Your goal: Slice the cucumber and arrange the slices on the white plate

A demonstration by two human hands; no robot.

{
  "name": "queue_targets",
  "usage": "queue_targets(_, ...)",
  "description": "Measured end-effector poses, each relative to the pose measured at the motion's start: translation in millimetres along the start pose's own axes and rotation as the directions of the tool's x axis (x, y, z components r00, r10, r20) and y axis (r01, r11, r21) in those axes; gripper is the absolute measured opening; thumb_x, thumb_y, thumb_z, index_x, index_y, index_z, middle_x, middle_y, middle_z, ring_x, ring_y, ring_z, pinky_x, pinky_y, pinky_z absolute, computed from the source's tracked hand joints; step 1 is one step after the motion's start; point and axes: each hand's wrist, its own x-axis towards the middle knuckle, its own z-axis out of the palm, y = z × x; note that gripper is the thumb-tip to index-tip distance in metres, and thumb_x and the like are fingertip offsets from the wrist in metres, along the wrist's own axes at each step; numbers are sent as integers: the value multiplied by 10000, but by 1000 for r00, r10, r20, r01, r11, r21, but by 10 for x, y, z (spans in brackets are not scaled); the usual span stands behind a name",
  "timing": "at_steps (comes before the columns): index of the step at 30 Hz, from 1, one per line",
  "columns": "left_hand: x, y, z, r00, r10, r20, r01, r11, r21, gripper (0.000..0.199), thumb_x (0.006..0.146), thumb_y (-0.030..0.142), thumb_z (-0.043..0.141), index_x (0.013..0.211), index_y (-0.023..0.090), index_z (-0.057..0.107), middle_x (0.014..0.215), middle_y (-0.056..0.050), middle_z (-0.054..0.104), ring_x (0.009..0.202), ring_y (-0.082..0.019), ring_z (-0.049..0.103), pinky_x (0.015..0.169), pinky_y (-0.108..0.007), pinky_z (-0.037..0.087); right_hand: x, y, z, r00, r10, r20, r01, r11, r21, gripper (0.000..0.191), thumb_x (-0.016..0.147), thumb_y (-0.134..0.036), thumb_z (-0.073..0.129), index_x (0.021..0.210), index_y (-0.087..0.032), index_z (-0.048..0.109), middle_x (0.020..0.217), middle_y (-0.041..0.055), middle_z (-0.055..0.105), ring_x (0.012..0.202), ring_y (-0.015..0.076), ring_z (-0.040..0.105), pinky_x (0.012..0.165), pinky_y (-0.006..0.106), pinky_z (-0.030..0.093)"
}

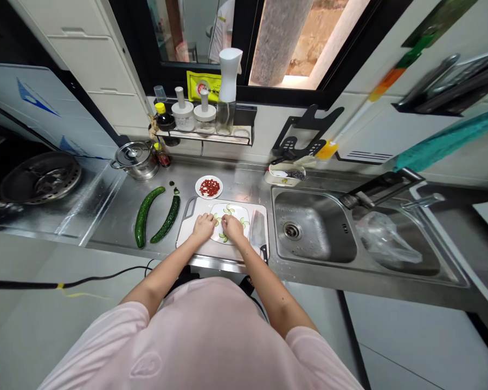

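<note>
A white plate (239, 212) rests on the pale cutting board (191, 246), with thin green-edged cucumber slices (244, 222) set out in curved clusters. At its left rim my left hand (204, 227) is closed, its fingertips against a slice. My right hand (232, 228) reaches over the plate, fingers pinched together; what they hold is hidden. The knife (259, 230) lies along the board's right side, handle towards me. Left of the board are a whole cucumber (145, 216) and a second cucumber (166, 219) with its end cut off. Behind the board stands a small dish (198, 187) of red pieces.
Right of the board is a steel sink (315, 227); a clear plastic bag (384, 238) lies in its second basin. A lidded pot (137, 161) stands back left, and a wok (40, 176) sits on the stove. A spice shelf (211, 134) hangs under the window.
</note>
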Motion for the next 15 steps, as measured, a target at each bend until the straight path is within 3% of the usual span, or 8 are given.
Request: queue_targets(15, 48, 4, -52, 999, 32, 18, -33, 999, 9, 241, 879, 194, 432, 925, 163, 667, 995, -133, 588, 1011, -248, 455, 837, -396, 309, -40, -65, -31, 999, -16, 42, 18, 999, -45, 266, 933, -306, 395, 1049, -224, 620, 1050, 72, 630, 931, 171, 581, 741, 239, 378)
